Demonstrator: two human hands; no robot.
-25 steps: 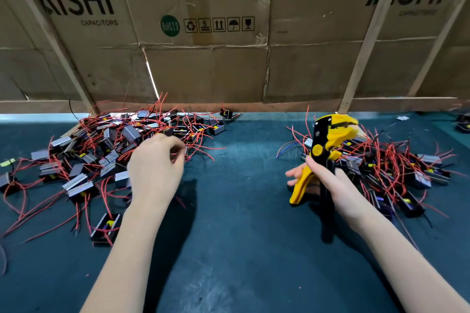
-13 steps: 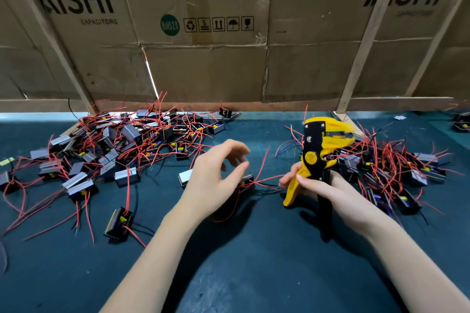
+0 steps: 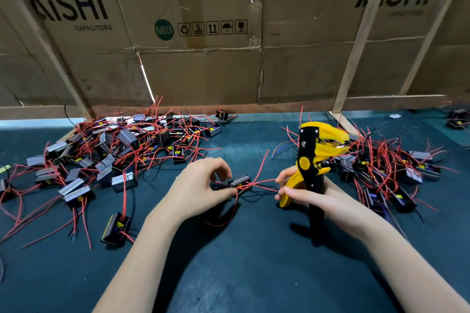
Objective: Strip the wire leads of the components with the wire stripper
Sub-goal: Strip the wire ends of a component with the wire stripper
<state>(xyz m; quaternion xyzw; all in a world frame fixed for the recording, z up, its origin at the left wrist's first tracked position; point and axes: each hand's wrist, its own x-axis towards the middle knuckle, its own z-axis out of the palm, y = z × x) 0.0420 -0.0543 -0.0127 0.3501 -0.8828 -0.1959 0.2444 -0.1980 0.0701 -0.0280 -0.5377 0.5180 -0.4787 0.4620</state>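
My left hand [image 3: 201,188] pinches a small black component [image 3: 240,181] with red wire leads [image 3: 262,180] just above the dark green table mat [image 3: 241,262], near the centre. My right hand [image 3: 312,195] grips the handles of a yellow and black wire stripper [image 3: 314,150], held upright with its jaws pointing right. The fingertips of my right hand also touch the ends of the red leads. A pile of like components with red wires [image 3: 114,150] lies at the left, and a second pile [image 3: 389,165] lies at the right behind the stripper.
Flattened cardboard boxes [image 3: 229,33] and wooden battens [image 3: 361,33] wall off the back of the table. A single component [image 3: 115,229] lies apart at the front left. One more component [image 3: 457,118] sits at the far right edge.
My left hand lifted one component out of the left pile and carried it right to the centre. My right hand with the stripper shifted slightly left and its fingers met the leads.
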